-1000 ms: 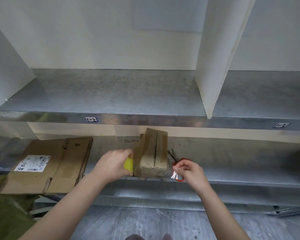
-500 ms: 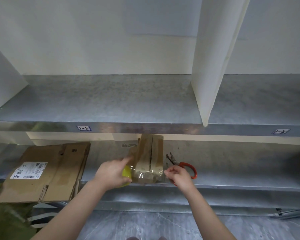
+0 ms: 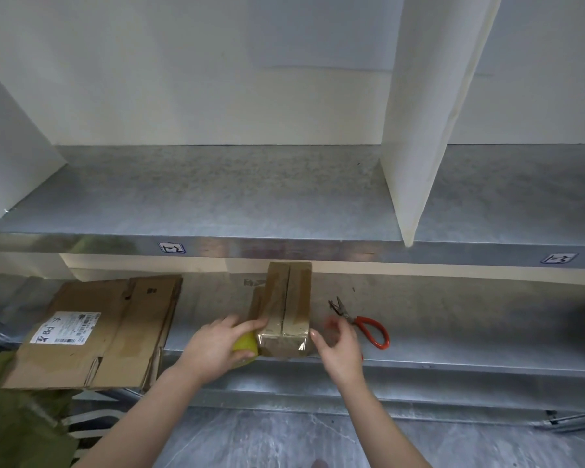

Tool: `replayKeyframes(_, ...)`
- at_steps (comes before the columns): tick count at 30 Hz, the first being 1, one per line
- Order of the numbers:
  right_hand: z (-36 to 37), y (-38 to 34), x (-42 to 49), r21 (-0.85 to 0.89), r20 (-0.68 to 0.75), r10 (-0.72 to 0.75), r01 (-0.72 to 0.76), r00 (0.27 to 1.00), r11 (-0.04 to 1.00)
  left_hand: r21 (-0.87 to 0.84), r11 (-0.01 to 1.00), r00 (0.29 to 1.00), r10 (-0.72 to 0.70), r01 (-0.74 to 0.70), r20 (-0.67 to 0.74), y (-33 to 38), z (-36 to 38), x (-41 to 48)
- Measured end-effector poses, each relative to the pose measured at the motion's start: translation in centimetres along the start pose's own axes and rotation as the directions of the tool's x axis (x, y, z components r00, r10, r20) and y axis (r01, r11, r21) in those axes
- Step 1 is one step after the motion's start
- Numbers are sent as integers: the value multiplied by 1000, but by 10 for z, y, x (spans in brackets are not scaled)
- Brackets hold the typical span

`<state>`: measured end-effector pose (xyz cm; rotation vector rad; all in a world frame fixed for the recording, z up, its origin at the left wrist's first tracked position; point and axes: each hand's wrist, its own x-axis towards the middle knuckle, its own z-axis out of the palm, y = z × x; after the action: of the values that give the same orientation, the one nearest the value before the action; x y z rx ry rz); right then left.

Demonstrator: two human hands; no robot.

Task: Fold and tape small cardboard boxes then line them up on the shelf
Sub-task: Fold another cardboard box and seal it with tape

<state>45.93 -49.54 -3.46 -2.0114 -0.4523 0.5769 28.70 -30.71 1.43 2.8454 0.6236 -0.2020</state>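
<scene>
Box taped, on lower shelf centre | left hand fingers grasping yellow tape roll against box's left side | right hand fingers released beside its right near corner | scissors farther right

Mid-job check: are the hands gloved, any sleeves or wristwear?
No gloves: the left hand and right hand are bare. The left forearm and right forearm show no sleeves, watch or bands down to the frame edge.
</scene>
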Motion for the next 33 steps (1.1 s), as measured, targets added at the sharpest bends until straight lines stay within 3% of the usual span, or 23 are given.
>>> replayKeyframes(3,-1,4,-11,-103,-23,-156,153,988,983,-74,997,1000,-11,10,-5,3,3,0)
replayKeyframes(7,-8,3,-17,-6,162,-100,103,982,995,-120,993,1000,-14,12,-13,0,6,-1)
replayKeyframes(10,-19,-3,-12,22,217,-133,132,967,991,-147,989,1000,-1,-1,-16,-1,6,1)
replayKeyframes(16,-9,-32,1,-252,257,-261,325,931,912,-231,973,999,24,-15,36,-7,2,4)
replayKeyframes(21,-3,-29,0,-206,228,-175,223,958,953,-427,902,997,-40,63,63,-23,4,3)
replayKeyframes(27,2,-25,-1,-48,196,-94,106,976,993,-414,907,995,-45,79,92,-33,-1,9)
replayKeyframes(33,7,-18,6,-106,186,-59,79,981,991,-228,971,992,-45,70,115,-35,-5,20)
